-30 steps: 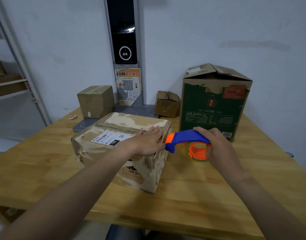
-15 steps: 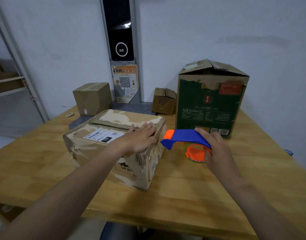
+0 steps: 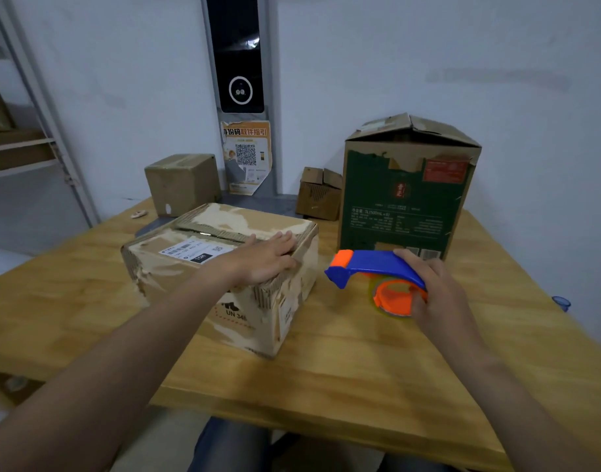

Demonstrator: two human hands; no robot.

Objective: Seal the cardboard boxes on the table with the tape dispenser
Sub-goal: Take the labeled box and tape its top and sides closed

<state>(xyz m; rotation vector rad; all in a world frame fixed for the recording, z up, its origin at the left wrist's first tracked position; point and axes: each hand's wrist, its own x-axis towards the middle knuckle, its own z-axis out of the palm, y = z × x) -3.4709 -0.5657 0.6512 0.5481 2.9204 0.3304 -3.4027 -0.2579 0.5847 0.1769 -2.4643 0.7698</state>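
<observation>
**Head view.** The left hand (image 3: 263,264) lies flat on top of the near box (image 3: 196,277). Its fingers (image 3: 278,241) are straight and held together, pressing the flaps at the right end of the lid and curled round nothing. The near box sits on the counter (image 3: 360,362), turned at an angle to me. Its centre seam runs away from the hand towards the far left, and I see no fresh tape across it.

The right hand (image 3: 438,294) grips the tape dispenser (image 3: 377,267). Its fingers (image 3: 418,303) wrap round the orange roll hub and the blue handle, and the orange nose points at the box. The dispenser is just beside the box's right face and apart from it. I cannot tell whether it rests on the counter or is held slightly above it.

A tall green box (image 3: 404,206) with raised flaps stands close behind the dispenser. A small closed box (image 3: 183,182) and a small open box (image 3: 317,195) sit at the far edge.

**Risks, as I judge them.**
- The pressing hand covers the very end of the seam where tape should start, so the first strip may begin short or catch the fingers.
- The torn, ragged cardboard may give the tape poor hold.
- A pull along the seam could slide the box unless the left hand bears down.
- I cannot see the free tape end, and it may be stuck back on the roll.
</observation>
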